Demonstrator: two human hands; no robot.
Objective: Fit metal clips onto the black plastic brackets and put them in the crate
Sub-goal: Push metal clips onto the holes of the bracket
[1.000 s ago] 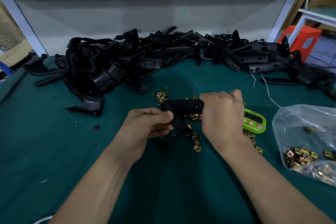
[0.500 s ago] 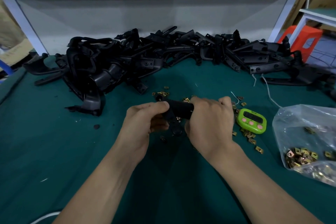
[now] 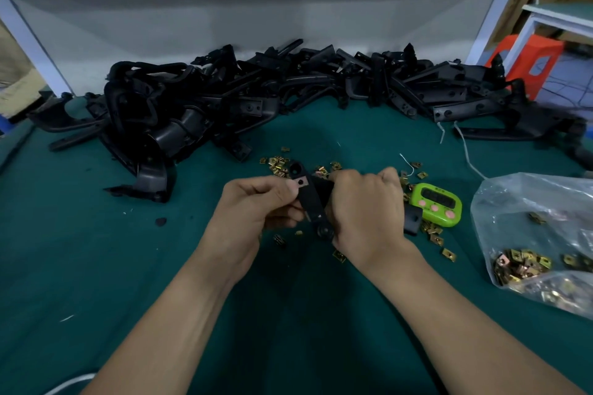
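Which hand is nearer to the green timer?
The right hand, just left of the green timer. The left hand is farther left, beyond the black bracket both hold.

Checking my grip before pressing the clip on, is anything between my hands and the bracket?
Nothing visible does. The left hand and the right hand both grip the black bracket directly, with nothing between.

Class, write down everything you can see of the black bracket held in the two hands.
The black bracket looks like matt moulded plastic: a narrow arm with a round eye at its upper end and a rounded boss at its lower end. It is held over the green table cover, tilted, with its upper end leaning left. The left hand pinches it beside a pale metal clip with a hole. The right hand grips its right side, hiding the rest.
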